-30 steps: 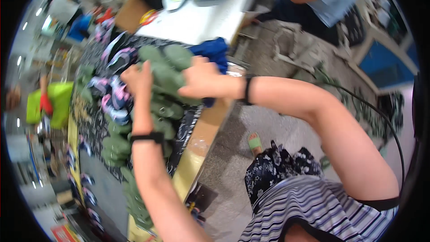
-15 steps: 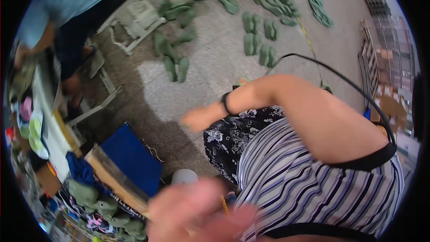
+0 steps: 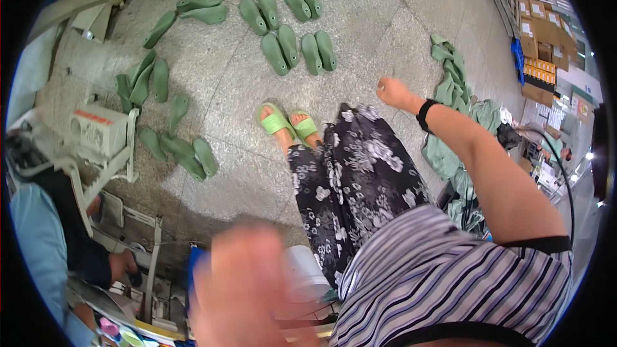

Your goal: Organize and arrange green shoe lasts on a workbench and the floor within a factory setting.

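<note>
Light-blue shirt cloth (image 3: 38, 225) covers a co-worker (image 3: 77, 241) at the far left of the lime-green slide sandals (image 3: 275, 121), which the person wears on both feet. A pale boxy unit (image 3: 96, 132) comes next, also well left of the sandals. Between it and the sandals, green shoe lasts (image 3: 204, 156) lie on the speckled floor (image 3: 238, 96), some touching or crossing. The left hand (image 3: 241, 276) is badly blurred, nearer the camera than the sandals; whether its grip is open or closed cannot be told. Beyond the sandals, more lasts lie in side-by-side pairs. A white bucket (image 3: 305, 273), partly hidden by the left hand, is nearer the camera than the sandals. Black floral trousers (image 3: 366, 160) spread to the right of the sandals. Farther right of them, the right hand (image 3: 393, 92) hovers above the floor, fingers curled inward; whether they enclose anything cannot be told. Still farther right of the sandals are rumpled green cloth (image 3: 450, 77) and stacked cardboard boxes (image 3: 546, 32).
</note>
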Demonstrator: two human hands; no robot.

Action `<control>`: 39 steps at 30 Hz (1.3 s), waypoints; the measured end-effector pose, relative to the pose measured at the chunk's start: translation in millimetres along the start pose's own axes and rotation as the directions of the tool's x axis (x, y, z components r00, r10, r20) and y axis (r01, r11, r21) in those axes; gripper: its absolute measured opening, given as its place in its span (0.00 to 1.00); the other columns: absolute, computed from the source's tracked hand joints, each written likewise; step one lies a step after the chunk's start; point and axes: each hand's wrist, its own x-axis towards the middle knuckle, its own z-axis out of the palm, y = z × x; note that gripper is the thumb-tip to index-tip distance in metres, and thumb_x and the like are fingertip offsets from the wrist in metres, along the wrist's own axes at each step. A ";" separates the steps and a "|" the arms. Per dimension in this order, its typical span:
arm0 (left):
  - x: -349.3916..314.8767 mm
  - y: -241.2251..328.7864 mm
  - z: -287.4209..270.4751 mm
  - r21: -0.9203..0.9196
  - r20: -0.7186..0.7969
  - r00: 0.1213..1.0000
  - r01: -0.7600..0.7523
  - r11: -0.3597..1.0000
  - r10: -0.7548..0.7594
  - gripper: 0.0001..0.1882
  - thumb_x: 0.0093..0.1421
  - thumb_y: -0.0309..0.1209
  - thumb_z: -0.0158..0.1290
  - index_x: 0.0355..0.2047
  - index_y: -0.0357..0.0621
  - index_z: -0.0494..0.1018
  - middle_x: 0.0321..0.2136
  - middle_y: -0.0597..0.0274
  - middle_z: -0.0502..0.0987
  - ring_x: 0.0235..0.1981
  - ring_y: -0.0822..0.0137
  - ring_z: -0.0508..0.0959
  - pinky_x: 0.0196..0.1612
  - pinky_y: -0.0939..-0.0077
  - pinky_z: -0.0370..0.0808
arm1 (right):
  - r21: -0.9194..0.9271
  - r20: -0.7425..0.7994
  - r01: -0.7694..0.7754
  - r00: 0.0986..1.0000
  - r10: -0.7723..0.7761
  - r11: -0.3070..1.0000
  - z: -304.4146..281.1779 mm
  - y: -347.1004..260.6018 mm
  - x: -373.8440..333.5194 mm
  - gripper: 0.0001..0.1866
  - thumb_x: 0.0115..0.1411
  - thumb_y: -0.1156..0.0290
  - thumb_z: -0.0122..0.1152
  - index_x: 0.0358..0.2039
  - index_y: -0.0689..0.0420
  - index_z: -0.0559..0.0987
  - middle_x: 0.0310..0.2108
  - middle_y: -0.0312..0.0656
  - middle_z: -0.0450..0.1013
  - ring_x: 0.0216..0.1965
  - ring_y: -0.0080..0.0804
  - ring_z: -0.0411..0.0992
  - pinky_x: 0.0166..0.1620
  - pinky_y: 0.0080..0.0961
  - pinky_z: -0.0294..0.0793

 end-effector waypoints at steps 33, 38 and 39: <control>37.1 -682.7 372.0 0.560 -0.531 0.326 0.828 -0.035 -0.782 0.37 0.46 0.59 0.56 0.38 0.31 0.77 0.44 0.36 0.62 0.40 0.44 0.71 0.45 0.58 0.71 | 0.320 -0.114 -0.313 0.924 0.364 0.894 237.0 18.1 287.1 0.29 0.47 0.46 0.63 0.36 0.61 0.79 0.43 0.59 0.64 0.47 0.55 0.62 0.48 0.38 0.70; -8.8 -673.3 301.8 0.707 -0.332 0.628 0.660 0.255 -0.704 0.38 0.49 0.62 0.49 0.34 0.31 0.79 0.38 0.30 0.72 0.44 0.39 0.69 0.48 0.54 0.68 | 0.236 0.038 -0.204 0.979 0.201 0.950 184.1 35.9 251.6 0.29 0.43 0.44 0.57 0.31 0.60 0.81 0.32 0.51 0.77 0.45 0.53 0.66 0.45 0.39 0.72; -11.9 -650.8 291.3 0.710 -0.256 0.551 0.665 0.232 -0.794 0.39 0.50 0.62 0.48 0.34 0.31 0.79 0.37 0.31 0.73 0.45 0.39 0.69 0.49 0.54 0.67 | 0.181 0.068 -0.203 0.979 0.193 0.962 173.8 49.3 235.4 0.29 0.43 0.44 0.57 0.31 0.60 0.81 0.32 0.51 0.77 0.44 0.53 0.67 0.45 0.39 0.72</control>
